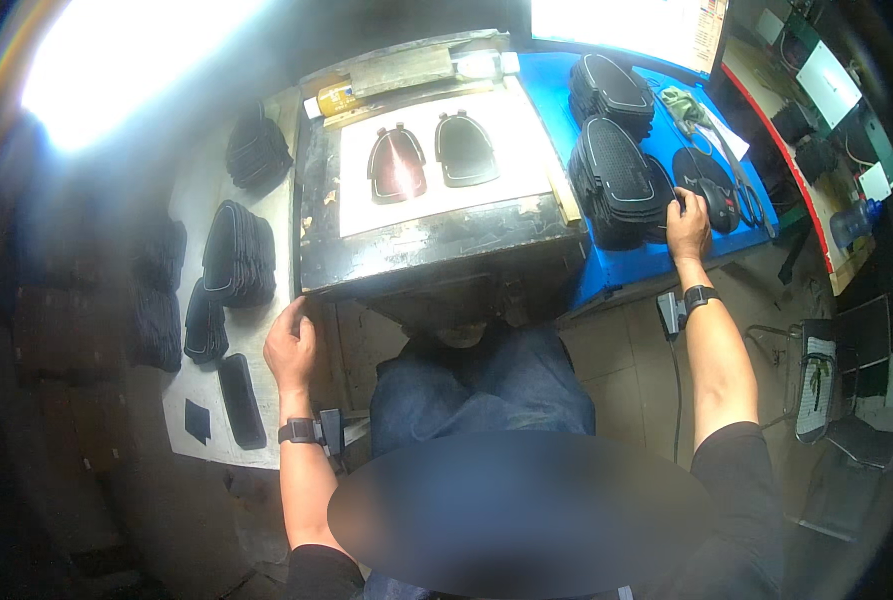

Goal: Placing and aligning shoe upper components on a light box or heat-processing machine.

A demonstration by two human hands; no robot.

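Note:
My right hand (689, 228) is at the edge of the blue table, its fingers closed on the rim of a black rounded pad (659, 192) beside a tall stack of similar pads (612, 165). Part of that pad is hidden by the stack. A black computer mouse (712, 200) lies just right of this hand. My left hand (291, 348) rests against the near left corner of the dark worktable (437, 250), fingers loosely stretched and nothing seen in them. On the white board (512, 130) lie a reddish shiny pad-shaped piece (398, 165) and a dark one (467, 150).
Stacked black pads (239, 255) and a dark phone-shaped slab (242, 400) lie on the left side table (267, 455). Scissors (752, 195) and a greenish cloth (682, 105) are on the blue table (607, 275). A yellow bottle (337, 98) stands behind the board.

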